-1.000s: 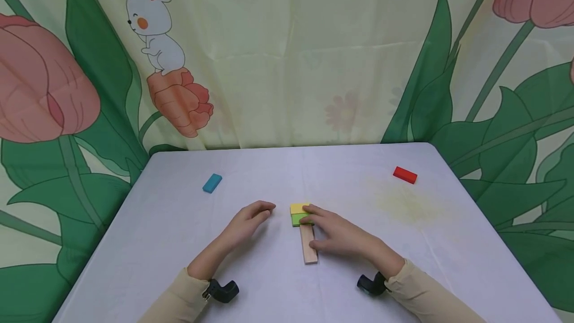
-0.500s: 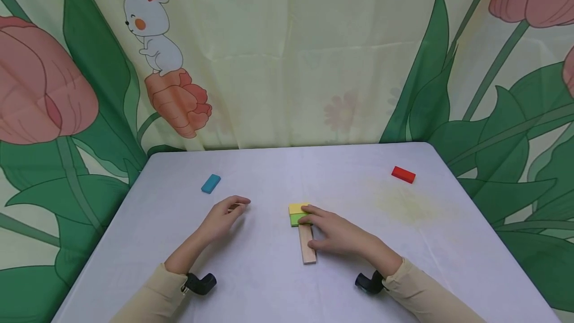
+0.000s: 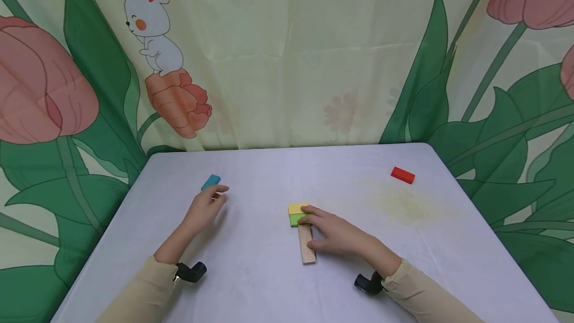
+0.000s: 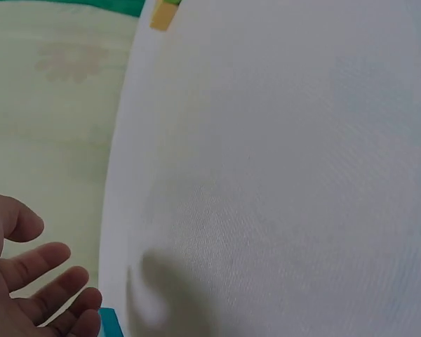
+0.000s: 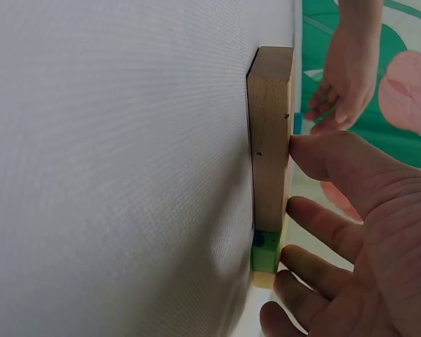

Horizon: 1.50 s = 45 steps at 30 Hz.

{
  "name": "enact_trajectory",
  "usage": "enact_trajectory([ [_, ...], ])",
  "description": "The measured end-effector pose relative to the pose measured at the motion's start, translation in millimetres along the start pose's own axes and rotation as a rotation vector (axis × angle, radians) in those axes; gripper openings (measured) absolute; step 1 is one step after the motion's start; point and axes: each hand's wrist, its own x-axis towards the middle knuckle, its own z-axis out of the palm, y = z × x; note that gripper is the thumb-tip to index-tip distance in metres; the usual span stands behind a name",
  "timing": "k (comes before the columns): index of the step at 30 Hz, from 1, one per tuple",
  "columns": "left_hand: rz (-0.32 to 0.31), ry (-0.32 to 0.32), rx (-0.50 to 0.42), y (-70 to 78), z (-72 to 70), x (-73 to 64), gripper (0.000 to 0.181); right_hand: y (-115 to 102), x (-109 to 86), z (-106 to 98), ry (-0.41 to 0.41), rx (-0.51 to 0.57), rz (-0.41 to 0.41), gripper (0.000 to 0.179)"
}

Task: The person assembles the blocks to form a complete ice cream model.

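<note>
The right hand (image 3: 334, 232) clasps nothing: its fingers are spread, the fingertips resting on the yellow block (image 3: 296, 208) and green block (image 3: 293, 220), the thumb tip at the side of the plank (image 3: 307, 248). Yellow and green lie side by side, and the plank runs from the green one toward the person. The left hand (image 3: 204, 212) also grasps nothing, fingers loosely bent at the blue block (image 3: 212, 180); whether they touch it I cannot tell.

Blue lies near the far edge of the table (image 3: 264, 288), toward its left corner. White cloth stretches between the left hand and the yellow-green pair, and between the plank's near end and the bottom of the head view. The right hand covers the right ends of yellow and green and closes off that side of the plank; the left hand hides blue's near part.

Well apart, the red block (image 3: 402, 175) lies near the far right corner, beyond a yellowish stain (image 3: 408, 203). A printed curtain (image 3: 291, 64) rises behind the far edge.
</note>
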Motion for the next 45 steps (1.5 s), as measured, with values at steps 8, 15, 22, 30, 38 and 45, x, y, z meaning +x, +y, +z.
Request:
enact_trajectory([
  [8,-0.037,0.068,0.072,-3.3,-6.0,6.3,0.048,1,0.4,0,-0.007,-0.008,0.008,0.05],
  [15,-0.062,0.081,0.107,-6.2,-8.3,9.9,0.054,1,0.3,-1,-0.006,-0.02,0.005,0.05],
  [22,-0.064,0.08,0.189,-16.6,-6.1,11.7,0.057,1,0.1,-1,-0.003,-0.022,-0.002,0.049],
  [30,-0.056,0.101,0.233,-22.1,-0.9,12.4,0.059,0,0.7,0,-0.008,-0.015,-0.008,0.05],
  [38,-0.036,0.102,0.309,-19.4,4.2,14.3,0.06,0,-0.4,0,-0.008,-0.019,-0.009,0.05],
  [45,-0.023,0.069,0.335,-13.7,9.4,16.0,0.06,2,-0.3,-1,-0.005,-0.014,-0.002,0.05],
])
